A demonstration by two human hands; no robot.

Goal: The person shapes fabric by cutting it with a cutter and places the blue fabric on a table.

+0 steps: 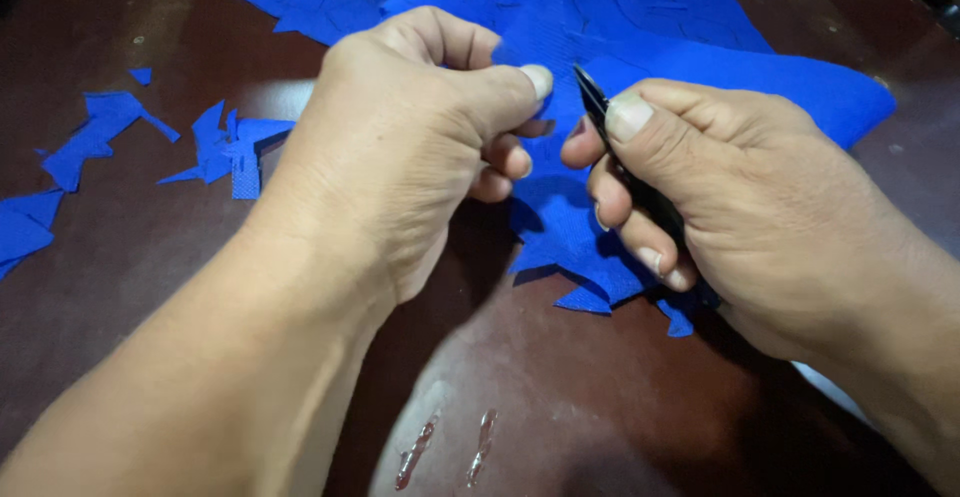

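In the head view, the left hand (400, 147) pinches a fold of the blue fabric (650, 47) between thumb and fingers, above a dark brown table (600, 397). The right hand (740, 207) is closed around a slim black tool (625, 167), its tip just beside the left thumb, while blue scraps (225, 152) lie well apart on the left.
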